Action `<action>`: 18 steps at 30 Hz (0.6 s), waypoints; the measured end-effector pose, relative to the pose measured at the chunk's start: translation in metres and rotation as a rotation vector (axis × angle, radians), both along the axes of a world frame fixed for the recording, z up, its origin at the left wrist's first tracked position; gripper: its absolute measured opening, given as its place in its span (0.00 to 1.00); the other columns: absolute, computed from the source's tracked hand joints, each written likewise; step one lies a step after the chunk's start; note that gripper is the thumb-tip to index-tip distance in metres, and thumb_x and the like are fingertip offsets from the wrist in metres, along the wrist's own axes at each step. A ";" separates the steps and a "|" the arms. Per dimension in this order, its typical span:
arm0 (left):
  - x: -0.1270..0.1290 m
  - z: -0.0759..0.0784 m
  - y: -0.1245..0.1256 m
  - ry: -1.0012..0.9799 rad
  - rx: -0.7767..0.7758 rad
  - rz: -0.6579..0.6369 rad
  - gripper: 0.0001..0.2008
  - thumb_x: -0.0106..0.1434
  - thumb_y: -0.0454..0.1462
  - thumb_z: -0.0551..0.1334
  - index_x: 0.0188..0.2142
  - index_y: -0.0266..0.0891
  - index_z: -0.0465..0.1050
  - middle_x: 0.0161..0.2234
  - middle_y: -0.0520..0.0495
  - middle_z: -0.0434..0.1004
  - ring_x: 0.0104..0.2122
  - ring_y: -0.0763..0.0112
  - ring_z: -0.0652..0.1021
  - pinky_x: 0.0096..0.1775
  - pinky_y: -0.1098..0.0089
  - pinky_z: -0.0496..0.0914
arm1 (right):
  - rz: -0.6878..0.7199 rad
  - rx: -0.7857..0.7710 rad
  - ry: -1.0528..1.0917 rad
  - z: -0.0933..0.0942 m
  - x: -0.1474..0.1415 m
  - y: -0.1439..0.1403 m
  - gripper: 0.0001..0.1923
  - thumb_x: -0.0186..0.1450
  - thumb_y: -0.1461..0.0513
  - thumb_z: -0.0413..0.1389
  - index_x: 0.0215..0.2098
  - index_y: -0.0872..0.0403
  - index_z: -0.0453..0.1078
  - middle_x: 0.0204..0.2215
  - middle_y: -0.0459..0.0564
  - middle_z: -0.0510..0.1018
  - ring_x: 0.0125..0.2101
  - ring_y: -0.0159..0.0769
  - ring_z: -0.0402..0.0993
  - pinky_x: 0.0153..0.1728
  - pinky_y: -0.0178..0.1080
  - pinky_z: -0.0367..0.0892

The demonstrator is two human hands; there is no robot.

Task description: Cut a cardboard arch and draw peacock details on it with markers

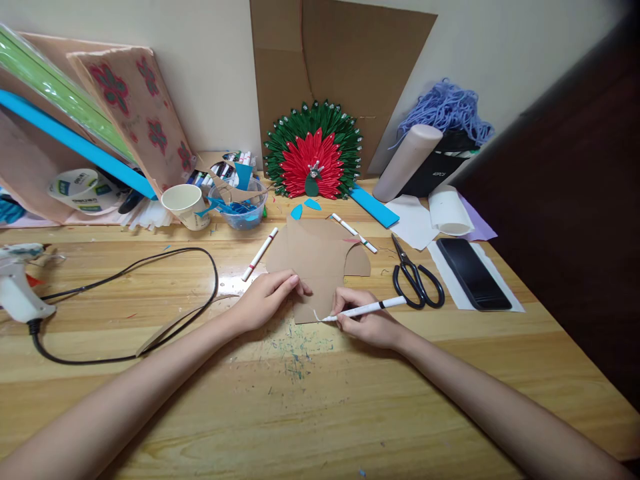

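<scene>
Cardboard piece (315,267) lies cut out on the counter (350,387), left hand (267,300) pressing it flat, right hand (367,323) closed on a white marker (365,309) at its near edge, marking barely begun.

Both forearms are bare to the frame's near edge, with no sleeves visible. The left hand (267,297) and right hand (367,323) wear no gloves, rings or watch.

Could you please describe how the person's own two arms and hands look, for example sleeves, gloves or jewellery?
Both forearms are bare up to the picture's edge: no sleeves show. The left hand and right hand wear no gloves, and no rings, bracelets or watch show. The fingers have short nails without visible polish.
</scene>
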State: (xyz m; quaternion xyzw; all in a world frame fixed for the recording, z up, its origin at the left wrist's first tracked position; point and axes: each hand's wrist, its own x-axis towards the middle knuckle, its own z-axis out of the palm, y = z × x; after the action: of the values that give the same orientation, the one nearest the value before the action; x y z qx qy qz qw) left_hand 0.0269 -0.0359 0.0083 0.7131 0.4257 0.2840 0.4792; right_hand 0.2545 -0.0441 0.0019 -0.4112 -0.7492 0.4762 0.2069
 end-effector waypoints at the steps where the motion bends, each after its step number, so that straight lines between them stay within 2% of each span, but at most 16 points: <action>1: 0.000 0.000 0.000 0.001 -0.001 -0.001 0.20 0.69 0.43 0.45 0.34 0.37 0.71 0.38 0.44 0.78 0.39 0.67 0.75 0.44 0.67 0.65 | 0.002 0.006 -0.004 0.000 0.000 0.000 0.06 0.53 0.69 0.51 0.22 0.54 0.60 0.19 0.43 0.68 0.22 0.29 0.61 0.23 0.31 0.54; 5: 0.000 0.002 -0.002 0.072 0.037 -0.007 0.21 0.69 0.44 0.44 0.36 0.37 0.73 0.37 0.46 0.78 0.38 0.68 0.75 0.43 0.68 0.65 | -0.016 0.056 0.008 -0.004 0.002 0.000 0.07 0.53 0.69 0.51 0.21 0.53 0.58 0.18 0.42 0.67 0.22 0.30 0.61 0.23 0.32 0.54; 10: 0.000 0.003 -0.005 0.219 0.163 -0.044 0.21 0.68 0.44 0.44 0.39 0.39 0.74 0.37 0.46 0.77 0.38 0.67 0.74 0.43 0.68 0.64 | -0.011 0.033 0.034 -0.004 0.004 0.001 0.06 0.52 0.69 0.51 0.22 0.53 0.59 0.18 0.42 0.66 0.21 0.30 0.60 0.22 0.32 0.53; 13: 0.001 0.004 -0.006 0.241 0.193 -0.058 0.21 0.68 0.44 0.44 0.39 0.39 0.74 0.37 0.46 0.77 0.37 0.67 0.73 0.42 0.68 0.64 | -0.025 0.050 0.008 -0.003 0.003 0.001 0.07 0.51 0.70 0.51 0.21 0.53 0.58 0.18 0.42 0.66 0.21 0.29 0.59 0.22 0.32 0.52; 18: 0.000 0.004 -0.006 0.266 0.213 -0.070 0.20 0.69 0.42 0.44 0.43 0.40 0.73 0.36 0.46 0.77 0.37 0.67 0.73 0.41 0.68 0.64 | -0.042 0.043 0.039 -0.002 0.003 0.001 0.07 0.52 0.69 0.50 0.21 0.53 0.58 0.17 0.41 0.65 0.21 0.29 0.59 0.22 0.32 0.52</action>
State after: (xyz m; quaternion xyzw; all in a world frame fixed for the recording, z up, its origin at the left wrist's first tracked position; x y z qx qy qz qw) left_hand 0.0271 -0.0418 0.0120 0.8054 0.4277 0.2138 0.3502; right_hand 0.2574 -0.0432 -0.0004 -0.4132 -0.7462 0.4635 0.2401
